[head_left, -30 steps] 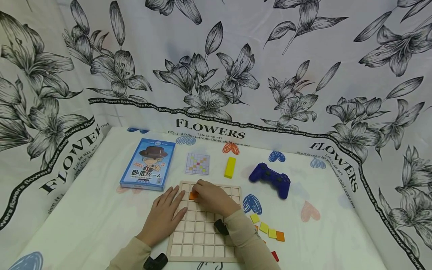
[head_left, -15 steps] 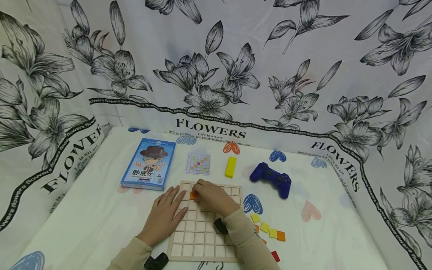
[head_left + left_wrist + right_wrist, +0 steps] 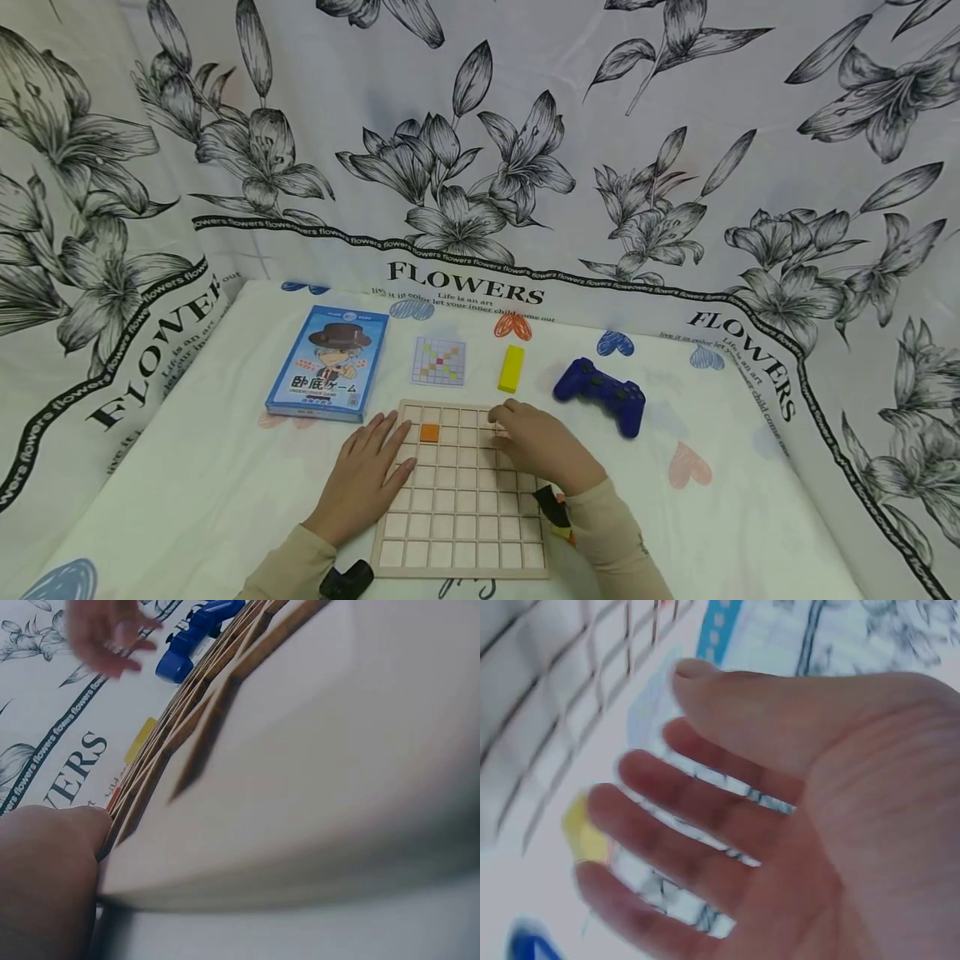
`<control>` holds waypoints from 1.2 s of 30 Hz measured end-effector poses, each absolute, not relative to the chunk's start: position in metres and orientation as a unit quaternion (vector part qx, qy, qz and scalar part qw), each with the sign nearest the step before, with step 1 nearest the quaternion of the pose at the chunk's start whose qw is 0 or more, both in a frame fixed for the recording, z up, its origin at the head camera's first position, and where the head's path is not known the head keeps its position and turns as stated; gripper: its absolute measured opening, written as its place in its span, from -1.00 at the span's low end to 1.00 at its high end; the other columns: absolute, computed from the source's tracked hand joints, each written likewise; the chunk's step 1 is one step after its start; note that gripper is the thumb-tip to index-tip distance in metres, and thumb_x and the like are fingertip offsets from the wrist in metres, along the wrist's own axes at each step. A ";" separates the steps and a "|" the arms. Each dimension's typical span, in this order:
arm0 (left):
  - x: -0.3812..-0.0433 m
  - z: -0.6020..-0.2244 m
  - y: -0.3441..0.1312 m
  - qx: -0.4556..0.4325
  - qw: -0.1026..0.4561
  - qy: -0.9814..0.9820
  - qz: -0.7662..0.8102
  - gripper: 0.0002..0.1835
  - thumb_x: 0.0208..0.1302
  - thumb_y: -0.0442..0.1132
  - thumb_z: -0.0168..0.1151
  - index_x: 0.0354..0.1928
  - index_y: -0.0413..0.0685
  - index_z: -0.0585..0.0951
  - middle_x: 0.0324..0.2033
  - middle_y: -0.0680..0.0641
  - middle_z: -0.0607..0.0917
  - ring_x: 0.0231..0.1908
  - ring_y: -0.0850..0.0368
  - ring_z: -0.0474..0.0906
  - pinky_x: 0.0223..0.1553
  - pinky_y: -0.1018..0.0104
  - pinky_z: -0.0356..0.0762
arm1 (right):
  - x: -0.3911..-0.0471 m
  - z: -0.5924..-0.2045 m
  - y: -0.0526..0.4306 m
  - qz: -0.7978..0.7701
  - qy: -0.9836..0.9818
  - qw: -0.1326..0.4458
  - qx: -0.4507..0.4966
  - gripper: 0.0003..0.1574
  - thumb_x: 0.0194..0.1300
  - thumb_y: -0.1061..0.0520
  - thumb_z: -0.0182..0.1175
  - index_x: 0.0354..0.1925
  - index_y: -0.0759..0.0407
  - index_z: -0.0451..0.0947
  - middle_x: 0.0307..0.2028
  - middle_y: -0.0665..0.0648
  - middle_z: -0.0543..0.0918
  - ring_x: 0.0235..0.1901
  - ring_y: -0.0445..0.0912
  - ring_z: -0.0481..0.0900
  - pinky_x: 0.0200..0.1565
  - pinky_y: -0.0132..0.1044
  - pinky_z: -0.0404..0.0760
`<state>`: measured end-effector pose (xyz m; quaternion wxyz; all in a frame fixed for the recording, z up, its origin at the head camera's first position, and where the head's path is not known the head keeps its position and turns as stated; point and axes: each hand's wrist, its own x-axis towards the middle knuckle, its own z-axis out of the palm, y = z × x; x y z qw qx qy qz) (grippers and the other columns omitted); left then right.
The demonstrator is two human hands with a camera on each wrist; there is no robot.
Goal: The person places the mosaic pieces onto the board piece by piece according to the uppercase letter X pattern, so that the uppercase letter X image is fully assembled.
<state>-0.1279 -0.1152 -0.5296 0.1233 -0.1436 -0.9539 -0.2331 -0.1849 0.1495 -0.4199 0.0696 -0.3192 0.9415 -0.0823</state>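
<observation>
A: A pale wooden grid board (image 3: 442,575) lies at the centre of a white surface (image 3: 742,533) printed with hearts. You have one orange tile (image 3: 429,433) seated flat in it, towards the board's 11 o'clock, second cell from the left in the second row from the far edge.

B: Your left hand (image 3: 366,473) rests along the board's 9 o'clock side, fingers stretched out and grasping nothing, the thumb reaching over the cells.

A: Your right hand (image 3: 543,442) is at the board's 2 o'clock, over its far corner. The right wrist view shows those fingers spread apart, released, with nothing in them. You cannot tell from here whether a fingertip touches the wood.

B: Around 4 o'clock, beside the board, loose yellow and orange tiles (image 3: 560,532) peek out from beneath your right sleeve (image 3: 618,533), which hides part of them.

A: Beyond the board, you have a blue game box (image 3: 327,362) between 10 and 11 o'clock, a small card with a coloured grid (image 3: 438,361) just before 12, a yellow block (image 3: 512,369) near 1, and a dark blue game controller (image 3: 600,396) at 2.

B: Behind everything, at 12 o'clock, a white cloth (image 3: 555,50) hangs, printed with black lilies and the word "FLOWERS".
</observation>
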 end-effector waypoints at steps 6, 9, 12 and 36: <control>-0.128 -0.530 -0.117 -0.143 0.122 -0.955 -0.230 -0.34 0.34 0.10 0.09 0.38 -0.05 0.33 0.38 -0.18 0.31 0.40 -0.14 0.10 0.34 -0.12 0.04 | -0.160 -0.416 0.211 -0.102 0.967 0.116 -0.201 -0.59 0.31 0.10 0.23 0.10 0.16 0.50 -0.08 0.08 0.60 -0.14 -0.08 0.59 -0.08 -0.14 0.61; -0.128 -0.530 -0.117 -0.145 0.123 -0.954 -0.230 -0.35 0.34 0.09 0.09 0.38 -0.05 0.33 0.38 -0.18 0.31 0.40 -0.14 0.11 0.34 -0.12 0.04 | -0.147 -0.426 0.239 -0.113 0.974 0.123 -0.150 -0.61 0.26 0.12 0.27 0.06 0.14 0.53 -0.08 0.06 0.60 -0.08 -0.06 0.58 0.02 -0.08 0.60; -0.128 -0.529 -0.118 -0.146 0.124 -0.955 -0.228 -0.35 0.34 0.09 0.09 0.39 -0.05 0.33 0.38 -0.18 0.30 0.40 -0.14 0.11 0.34 -0.12 0.04 | -0.136 -0.437 0.263 -0.117 0.979 0.130 -0.101 -0.61 0.19 0.14 0.33 0.01 0.10 0.55 -0.08 0.05 0.59 -0.04 -0.05 0.56 0.08 -0.03 0.57; -0.127 -0.528 -0.117 -0.145 0.116 -0.954 -0.234 -0.35 0.35 0.09 0.08 0.39 -0.05 0.33 0.38 -0.17 0.30 0.41 -0.13 0.09 0.35 -0.11 0.04 | -0.098 -0.461 0.298 -0.139 0.976 0.162 -0.038 -0.54 0.05 0.27 0.41 -0.08 -0.04 0.57 -0.18 -0.05 0.52 -0.14 -0.13 0.44 0.02 -0.08 0.60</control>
